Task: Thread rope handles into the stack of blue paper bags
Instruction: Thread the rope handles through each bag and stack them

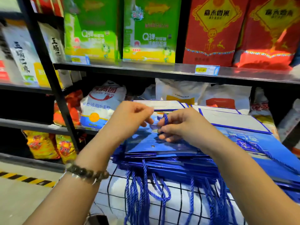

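A single wide-angle view from the person's head looks forward and down, close over the stack of blue paper bags (170, 161), which fills the near middle and right. Both forearms enter from the near edge, and the left hand (129, 117) and right hand (180, 125) meet at centre. Farther off, the camera faces stocked shelves (146, 69), with floor (19, 200) at the near left.

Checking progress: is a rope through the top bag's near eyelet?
No, the eyelet sits bare; the right hand pinches the rope beyond it.
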Available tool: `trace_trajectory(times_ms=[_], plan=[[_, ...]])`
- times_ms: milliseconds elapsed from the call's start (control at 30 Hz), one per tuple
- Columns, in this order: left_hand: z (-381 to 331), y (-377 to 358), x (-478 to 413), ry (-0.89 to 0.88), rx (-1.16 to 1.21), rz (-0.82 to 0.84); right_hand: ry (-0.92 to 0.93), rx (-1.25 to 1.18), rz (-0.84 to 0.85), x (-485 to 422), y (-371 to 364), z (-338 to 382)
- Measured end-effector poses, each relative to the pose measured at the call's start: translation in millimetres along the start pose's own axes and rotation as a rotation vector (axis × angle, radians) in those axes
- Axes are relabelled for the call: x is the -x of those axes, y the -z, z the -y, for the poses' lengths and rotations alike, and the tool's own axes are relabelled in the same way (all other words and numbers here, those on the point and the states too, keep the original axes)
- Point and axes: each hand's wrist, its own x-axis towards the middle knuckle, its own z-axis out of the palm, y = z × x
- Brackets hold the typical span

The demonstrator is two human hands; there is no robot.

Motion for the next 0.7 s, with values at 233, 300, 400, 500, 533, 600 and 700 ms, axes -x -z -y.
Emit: trace_trajectory(times_ms=[233,300,400,500,533,600,700], plan=[[23,13,52,-0.119,-0.527,0.092,0.065,0.065,-0.033,-10,-11,-14],[22,14,56,-0.113,-0.531,0.126,0.101,0.11,-0.061,-11,-13,-15],[25,14,56,-0.116,-0.505,0.111,0.148,0.192,-0.091,-12,-15,-17],[28,15,55,-0.119,-0.453,0.065,0.182,0.264,-0.111,-13,-14,-20],[29,15,54,-0.12,-0.431,0.051,0.192,0.284,-0.107,-13,-14,-19],[30,16,53,-0.144,-0.405,0.036,0.224,0.371,-0.097,-13,-15,-17],[29,14,52,-0.199,-0.415,-0.007,0.301,0.638,-0.075,-11,-17,-16]])
